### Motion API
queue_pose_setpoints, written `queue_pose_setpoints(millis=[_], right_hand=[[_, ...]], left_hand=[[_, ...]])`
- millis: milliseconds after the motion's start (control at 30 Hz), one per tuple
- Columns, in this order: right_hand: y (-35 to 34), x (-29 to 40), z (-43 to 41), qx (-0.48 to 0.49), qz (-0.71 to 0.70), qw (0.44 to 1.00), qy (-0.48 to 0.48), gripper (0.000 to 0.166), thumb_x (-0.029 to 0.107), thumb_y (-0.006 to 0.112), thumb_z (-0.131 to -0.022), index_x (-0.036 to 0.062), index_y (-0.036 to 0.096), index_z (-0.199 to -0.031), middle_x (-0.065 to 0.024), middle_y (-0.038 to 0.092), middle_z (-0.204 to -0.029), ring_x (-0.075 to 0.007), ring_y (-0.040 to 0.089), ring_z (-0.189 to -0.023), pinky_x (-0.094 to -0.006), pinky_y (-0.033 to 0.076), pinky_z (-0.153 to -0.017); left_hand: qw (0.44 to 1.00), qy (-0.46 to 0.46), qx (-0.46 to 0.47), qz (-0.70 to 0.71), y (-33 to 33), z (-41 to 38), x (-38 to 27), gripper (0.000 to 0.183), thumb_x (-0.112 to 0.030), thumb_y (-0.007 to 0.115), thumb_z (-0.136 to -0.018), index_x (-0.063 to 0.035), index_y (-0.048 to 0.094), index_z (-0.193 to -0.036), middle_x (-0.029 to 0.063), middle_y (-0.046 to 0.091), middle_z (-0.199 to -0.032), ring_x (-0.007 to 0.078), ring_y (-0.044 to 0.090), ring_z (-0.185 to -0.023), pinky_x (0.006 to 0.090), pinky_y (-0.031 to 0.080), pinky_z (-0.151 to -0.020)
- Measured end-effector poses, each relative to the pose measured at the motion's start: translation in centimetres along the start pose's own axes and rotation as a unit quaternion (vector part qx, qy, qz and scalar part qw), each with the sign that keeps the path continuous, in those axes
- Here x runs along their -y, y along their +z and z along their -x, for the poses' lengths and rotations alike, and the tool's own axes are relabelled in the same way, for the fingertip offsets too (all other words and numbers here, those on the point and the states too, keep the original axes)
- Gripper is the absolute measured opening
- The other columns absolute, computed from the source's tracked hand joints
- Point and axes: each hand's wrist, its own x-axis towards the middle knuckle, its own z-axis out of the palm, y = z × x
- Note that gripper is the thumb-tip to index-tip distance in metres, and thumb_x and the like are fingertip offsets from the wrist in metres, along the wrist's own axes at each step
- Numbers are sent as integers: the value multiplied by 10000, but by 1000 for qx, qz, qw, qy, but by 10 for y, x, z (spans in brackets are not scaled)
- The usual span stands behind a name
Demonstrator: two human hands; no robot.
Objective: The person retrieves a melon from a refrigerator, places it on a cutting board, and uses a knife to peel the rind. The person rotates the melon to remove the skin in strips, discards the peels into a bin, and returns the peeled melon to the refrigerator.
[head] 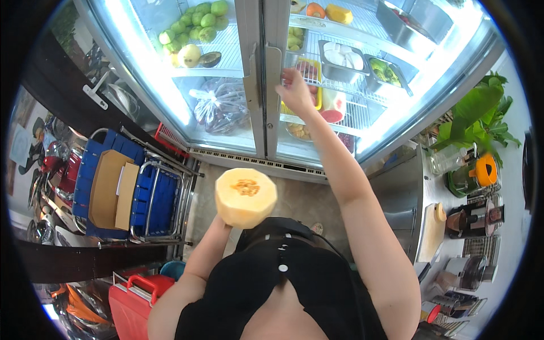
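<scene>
A peeled half melon [245, 197], its seeds showing on the upward cut face, rests on my left hand [227, 223], which is mostly hidden beneath it. My right hand [296, 91] reaches to the handle [273, 80] of the right glass door of a lit display fridge, with fingers bent beside its edge; whether they touch it I cannot tell. Behind the glass are a yellow basket [319, 100] of reddish fruit, a cut watermelon [333, 106], a steel pan of white pieces [343, 57] and a pan of green pieces [383, 72]. Green round fruit [197, 21] fills the left shelf.
Folded blue chairs [155, 199] with cardboard [111, 191] lie at the left, above a red cooler box [131, 310]. Along the right runs a counter with a cutting board [431, 233], a juicer [471, 217], a glass jar [448, 159] and a leafy plant [480, 110].
</scene>
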Motion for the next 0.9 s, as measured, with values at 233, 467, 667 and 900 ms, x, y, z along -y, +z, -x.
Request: queue_pose_setpoints(millis=[233,467,667,900], right_hand=[[24,30,8,-36,47,994,90,528,261,634,-693,-84,553,-1083,-264,600,-1060,-376,566,-1040,-403,440,-907],[-3,55,123,-14,27,999,23,371,237,631,-753,-29,554,-1000,-199,599,-939,-341,579,-907,-398,450,-821],[-98,100,266,85,-59,993,49,286,223,612,-850,1,562,-1025,-94,584,-896,-195,544,-841,-325,432,-791],[-184,106,465,-249,-70,964,58,638,524,564,-875,-53,549,-1147,-70,558,-1127,-170,493,-1082,-294,368,-932]], left_hand=[[974,124,-137,-129,-15,75,-38,641,-540,425,-906,-68,420,-1340,126,519,-1309,302,554,-1141,468,468,-949],[993,45,-80,-68,-8,78,-46,757,-672,473,-792,-141,441,-1330,172,509,-1294,460,533,-1078,660,482,-726],[996,-49,-67,-18,4,53,-19,729,-660,465,-806,-162,440,-1338,145,482,-1336,459,484,-1154,699,442,-792],[970,-226,-86,-27,7,6,40,658,-614,454,-844,-188,440,-1346,133,478,-1345,434,478,-1179,696,441,-809]])
